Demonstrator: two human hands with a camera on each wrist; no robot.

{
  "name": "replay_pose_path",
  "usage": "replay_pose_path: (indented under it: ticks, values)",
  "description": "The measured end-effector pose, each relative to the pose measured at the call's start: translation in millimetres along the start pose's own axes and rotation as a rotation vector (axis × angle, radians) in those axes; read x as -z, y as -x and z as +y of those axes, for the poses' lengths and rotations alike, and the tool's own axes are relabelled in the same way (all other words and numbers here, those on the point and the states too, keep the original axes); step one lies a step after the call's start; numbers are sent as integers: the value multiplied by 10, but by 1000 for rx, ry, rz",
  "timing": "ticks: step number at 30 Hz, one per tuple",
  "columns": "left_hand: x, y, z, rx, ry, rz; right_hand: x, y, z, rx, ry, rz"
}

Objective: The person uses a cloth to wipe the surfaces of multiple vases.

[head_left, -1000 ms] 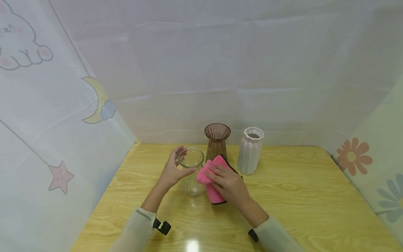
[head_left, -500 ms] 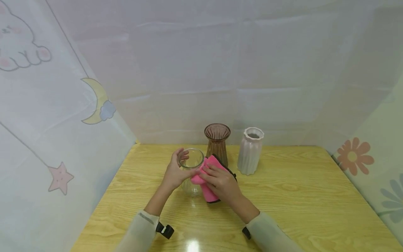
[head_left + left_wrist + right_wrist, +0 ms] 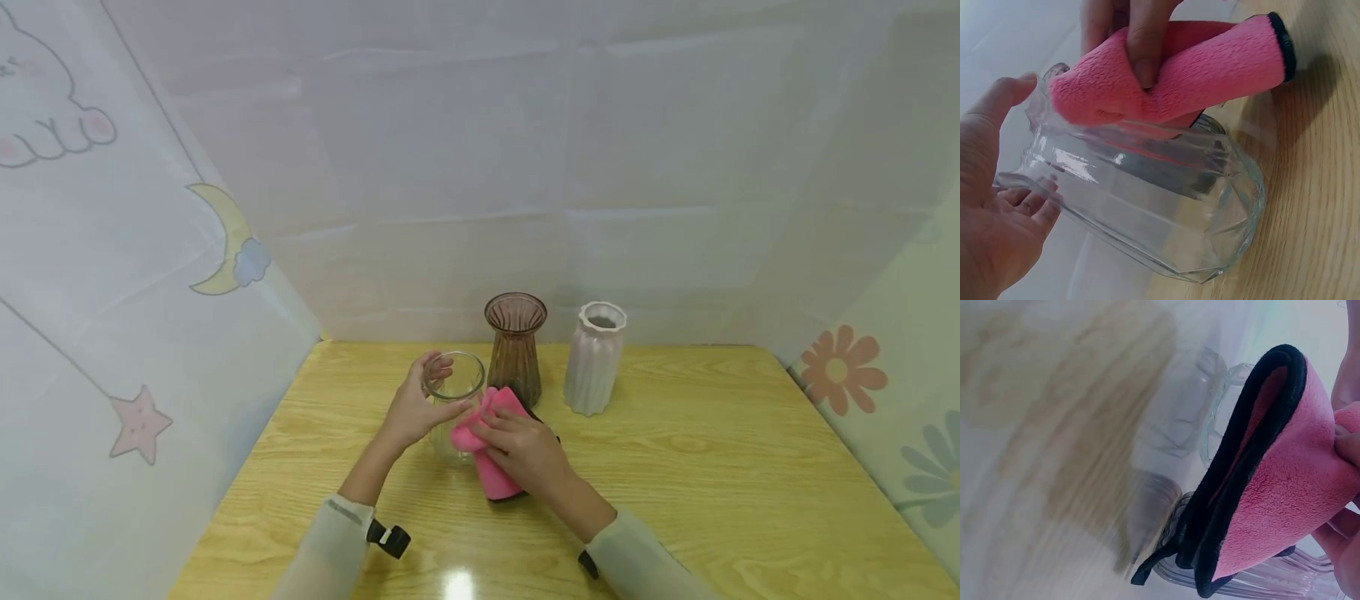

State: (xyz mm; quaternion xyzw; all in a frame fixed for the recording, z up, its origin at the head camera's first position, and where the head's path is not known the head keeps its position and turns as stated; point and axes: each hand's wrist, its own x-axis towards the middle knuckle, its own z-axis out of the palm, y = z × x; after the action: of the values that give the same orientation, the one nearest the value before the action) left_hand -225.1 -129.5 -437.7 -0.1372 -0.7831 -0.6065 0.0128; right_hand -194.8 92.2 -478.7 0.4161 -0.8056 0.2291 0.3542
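A clear glass vase (image 3: 447, 443) with faceted sides stands on the wooden table. My left hand (image 3: 417, 410) holds it round the neck, thumb on the near side and fingers on the far side. In the left wrist view the fingers show at the rim of the vase (image 3: 1154, 200). My right hand (image 3: 527, 454) grips a folded pink cloth (image 3: 498, 481) with black edging and presses it to the upper right side of the vase. In the right wrist view the cloth (image 3: 1291, 481) hangs in folds, hiding part of the glass.
Behind the cloth stands a brown ribbed glass vase (image 3: 515, 358) with a flared rim. A white fluted vase (image 3: 595, 362) is to its right. The wooden table (image 3: 712, 467) ends at a pale backdrop (image 3: 450, 167) at the back and sides.
My right hand has moved left with the pink cloth, bringing it against the glass vase, then slightly down towards me. The left hand keeps its hold with little movement.
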Motion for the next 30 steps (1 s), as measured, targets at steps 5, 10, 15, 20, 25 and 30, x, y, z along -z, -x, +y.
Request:
replay_pose_path:
  ticks: [5,10,15,20,25,30]
  values:
    - [64,-20,-38,-15,5,-61,16,40,-57,-36,21,-95]
    - [107,-39,-59,-10,29,-112,31,86,-97,-87,30,-217]
    - [131,-69,-88,-27,84,-162,35,131,-119,-122,35,-315]
    - [208,-129,-145,-51,99,-231,34,131,-138,-147,19,-370]
    - [279,-164,-153,-60,118,-303,83,131,-126,-138,-46,-313]
    - [227,-76,-137,-89,114,-235,193,93,-77,-83,-64,-136]
